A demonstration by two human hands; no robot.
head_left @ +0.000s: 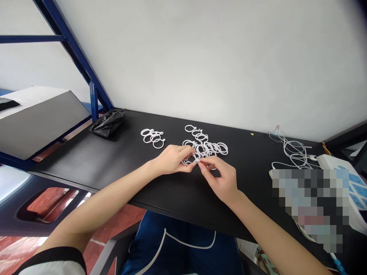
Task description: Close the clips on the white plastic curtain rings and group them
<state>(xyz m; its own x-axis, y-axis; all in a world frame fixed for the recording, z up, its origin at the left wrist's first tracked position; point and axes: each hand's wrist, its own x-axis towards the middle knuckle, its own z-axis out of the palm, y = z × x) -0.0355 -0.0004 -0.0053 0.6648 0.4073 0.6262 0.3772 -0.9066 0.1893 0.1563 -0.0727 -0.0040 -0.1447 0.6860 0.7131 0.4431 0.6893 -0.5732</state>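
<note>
Black surface [129,183]: L hand [172,159] & R hand [226,181] nr front edge. Ring pile [210,146] just beyond, twd back edge; small ring group [155,135] apart, to L. Both grips pinched on one white ring [197,160]. Prob. partway: most rings piled.

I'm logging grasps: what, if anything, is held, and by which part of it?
A white ring, seemingly pinched at one edge by the left hand and right hand. Whether that spot is a small eyelet or plain rim is too small to tell.
</note>
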